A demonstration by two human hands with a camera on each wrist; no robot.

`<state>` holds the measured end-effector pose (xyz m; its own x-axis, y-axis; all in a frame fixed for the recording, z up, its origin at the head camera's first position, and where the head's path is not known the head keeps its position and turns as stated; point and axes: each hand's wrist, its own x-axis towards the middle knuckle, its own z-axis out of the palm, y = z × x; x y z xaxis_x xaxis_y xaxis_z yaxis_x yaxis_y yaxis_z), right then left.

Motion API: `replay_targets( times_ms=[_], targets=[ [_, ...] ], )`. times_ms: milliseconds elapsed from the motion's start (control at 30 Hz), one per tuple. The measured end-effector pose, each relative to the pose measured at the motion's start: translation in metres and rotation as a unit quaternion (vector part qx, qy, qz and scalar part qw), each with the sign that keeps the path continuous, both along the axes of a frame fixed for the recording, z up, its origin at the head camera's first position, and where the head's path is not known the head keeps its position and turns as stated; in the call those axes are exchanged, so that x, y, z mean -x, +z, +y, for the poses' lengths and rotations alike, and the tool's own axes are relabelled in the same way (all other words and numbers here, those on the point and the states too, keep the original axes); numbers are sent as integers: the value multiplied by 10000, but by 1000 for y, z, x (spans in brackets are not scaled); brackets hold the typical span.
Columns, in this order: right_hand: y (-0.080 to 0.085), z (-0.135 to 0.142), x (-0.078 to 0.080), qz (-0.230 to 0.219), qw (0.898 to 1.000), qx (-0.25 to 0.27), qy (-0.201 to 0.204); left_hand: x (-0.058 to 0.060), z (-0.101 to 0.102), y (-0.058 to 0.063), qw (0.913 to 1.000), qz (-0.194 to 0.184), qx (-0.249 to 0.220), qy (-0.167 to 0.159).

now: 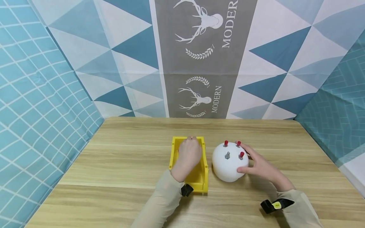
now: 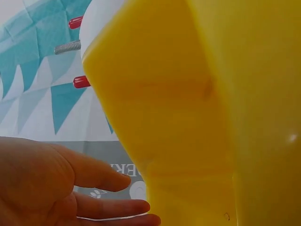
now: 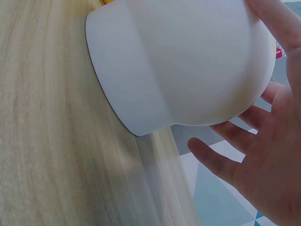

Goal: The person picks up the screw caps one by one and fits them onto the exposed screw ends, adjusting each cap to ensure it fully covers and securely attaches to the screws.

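Observation:
A white round body (image 1: pixel 226 169) stands on the table, with several upright posts on its top. Red caps (image 1: pixel 241 154) cover most posts, while one threaded stud (image 1: pixel 227 155) is bare metal. My right hand (image 1: pixel 260 166) holds the body's right side between thumb and fingers; in the right wrist view its little finger (image 3: pixel 214 157) stands off the surface. My left hand (image 1: pixel 189 153) reaches down into a yellow bin (image 1: pixel 206 177). Its fingers (image 2: pixel 113 205) look extended, with a gap to the thumb and nothing seen between them. Beside that hand a bit of red shows, mostly hidden.
The wooden table (image 1: pixel 114 167) carries the bin and the white body side by side. Patterned cloth (image 1: pixel 199 63) hangs behind its back edge, and blue tiled-pattern cloth (image 1: pixel 37 95) covers the left side. Each wrist wears a black strap (image 1: pixel 186 190).

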<state>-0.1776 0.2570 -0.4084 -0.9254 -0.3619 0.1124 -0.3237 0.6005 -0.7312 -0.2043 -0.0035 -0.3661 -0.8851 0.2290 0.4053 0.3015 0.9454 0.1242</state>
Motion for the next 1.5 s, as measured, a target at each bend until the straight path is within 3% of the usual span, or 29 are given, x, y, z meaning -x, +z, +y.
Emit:
replay_targets(
  times_ms=[433, 1067, 1500],
  targets=[
    [-1, 0, 0, -9, 10000, 21, 4, 0, -5, -3, 9958, -914, -60, 55],
    [-1, 0, 2, -25, 10000, 33, 8, 1, -9, -2, 9868, -1610, -48, 190],
    [-2, 1, 2, -19, 10000, 82, 33, 6, -13, -5, 9731, -2281, -298, 120]
  ],
)
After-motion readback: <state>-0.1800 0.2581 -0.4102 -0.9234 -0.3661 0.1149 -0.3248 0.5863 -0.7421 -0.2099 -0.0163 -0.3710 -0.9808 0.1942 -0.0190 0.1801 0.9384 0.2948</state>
